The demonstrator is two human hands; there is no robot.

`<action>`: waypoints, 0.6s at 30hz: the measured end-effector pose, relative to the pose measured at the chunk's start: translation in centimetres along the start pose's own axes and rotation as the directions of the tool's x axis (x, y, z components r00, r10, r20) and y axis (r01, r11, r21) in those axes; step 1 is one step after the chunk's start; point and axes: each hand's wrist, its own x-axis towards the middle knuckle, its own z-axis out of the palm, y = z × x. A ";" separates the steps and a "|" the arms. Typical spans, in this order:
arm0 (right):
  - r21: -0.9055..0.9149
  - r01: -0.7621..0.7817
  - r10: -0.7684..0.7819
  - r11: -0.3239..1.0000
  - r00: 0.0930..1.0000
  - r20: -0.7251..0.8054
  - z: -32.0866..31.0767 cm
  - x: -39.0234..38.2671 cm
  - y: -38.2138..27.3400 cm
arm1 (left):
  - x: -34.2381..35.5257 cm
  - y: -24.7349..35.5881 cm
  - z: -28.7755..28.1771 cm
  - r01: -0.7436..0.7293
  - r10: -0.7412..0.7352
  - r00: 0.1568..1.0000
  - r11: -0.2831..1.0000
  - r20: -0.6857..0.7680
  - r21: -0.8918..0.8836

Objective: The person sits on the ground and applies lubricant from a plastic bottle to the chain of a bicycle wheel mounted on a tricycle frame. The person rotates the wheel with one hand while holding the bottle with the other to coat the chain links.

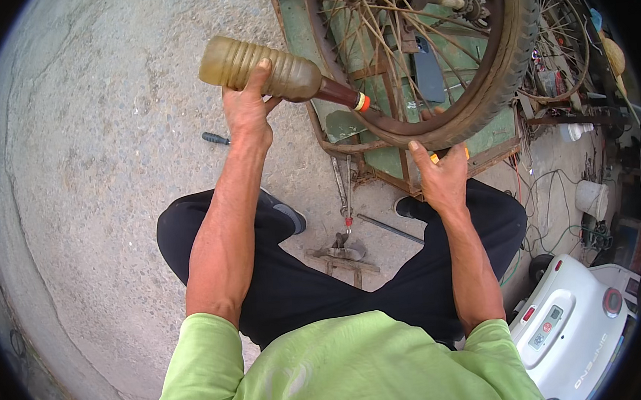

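Note:
My left hand [249, 104] grips a dirty translucent plastic bottle [223, 58], tilted down to the right, with a long dark neck and a red-and-yellow tip [363, 102] at the wheel rim. Above it and to the right is a spoked wheel with a worn tyre [507, 72] on a rusty green frame [294, 31]. My right hand [441, 165] is at the lower edge of the tyre, fingers wrapped round a yellow-and-black handle [463, 150], mostly hidden; the tool's other end cannot be made out.
Pliers-like tools [342, 191], a metal bar [389, 227] and a small dark tool [214, 137] lie on the concrete [96, 178]. Cables [550, 184], a pale bucket [592, 198] and a white machine [571, 335] stand at the right. My legs are folded below the frame.

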 end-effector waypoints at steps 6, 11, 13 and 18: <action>0.013 0.001 0.000 1.000 1.000 -0.023 0.6 -0.2 0.7 | 0.0 0.8 -0.3 0.092 -0.090 0.996 0.992 0.022 -0.091; -0.091 -0.048 0.048 0.995 0.999 -0.002 0.4 -0.1 1.1 | -0.4 0.7 -0.2 0.113 -0.110 0.993 0.987 0.033 -0.118; -0.089 -0.094 0.093 0.992 0.996 -0.009 -0.1 -0.1 -0.5 | -0.4 0.7 -0.2 0.104 -0.101 0.994 0.988 0.030 -0.117; -0.099 -0.098 0.097 0.990 0.995 -0.013 -0.3 0.1 -1.4 | -0.1 0.3 -0.1 0.108 -0.104 0.994 0.986 0.039 -0.125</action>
